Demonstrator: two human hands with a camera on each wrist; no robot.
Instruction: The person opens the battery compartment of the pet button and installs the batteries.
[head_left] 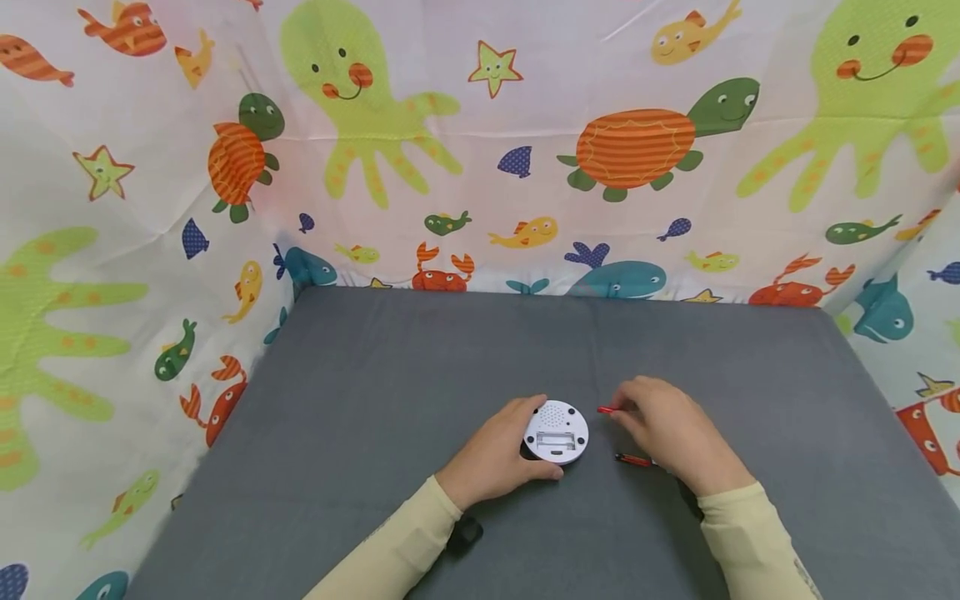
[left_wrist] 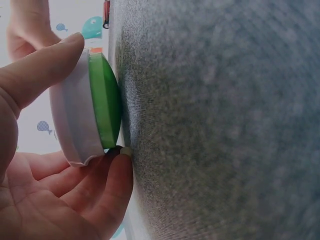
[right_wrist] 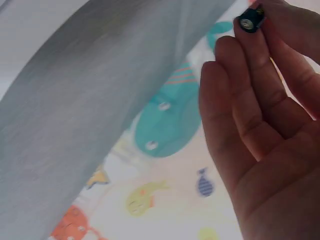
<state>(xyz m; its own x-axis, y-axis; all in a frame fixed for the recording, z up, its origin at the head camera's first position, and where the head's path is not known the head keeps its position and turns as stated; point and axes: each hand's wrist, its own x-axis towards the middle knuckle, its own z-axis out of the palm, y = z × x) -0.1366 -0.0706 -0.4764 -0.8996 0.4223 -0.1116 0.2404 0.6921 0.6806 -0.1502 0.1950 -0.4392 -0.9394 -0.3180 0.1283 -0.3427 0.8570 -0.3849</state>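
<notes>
My left hand (head_left: pixel 498 450) grips a round white battery-powered device (head_left: pixel 555 457) by its edge, thumb on the near side and fingers around the far side. Its back faces up, showing speaker holes, dark feet and an uncovered battery compartment. From the left wrist, the device's underside (left_wrist: pixel 105 100) is green and sits at the cloth. Just to its right, my right hand (head_left: pixel 671 425) pinches a small battery (right_wrist: pixel 251 20) between thumb and fingertips; its red end (head_left: pixel 605 409) points toward the device. A second red and black battery (head_left: pixel 633 459) lies below that hand, partly hidden.
Grey cloth (head_left: pixel 450 358) covers the table. White fabric (head_left: pixel 480 167) printed with sea animals rises at the back and both sides. A dark object (head_left: pixel 465 533) shows beneath the left wrist.
</notes>
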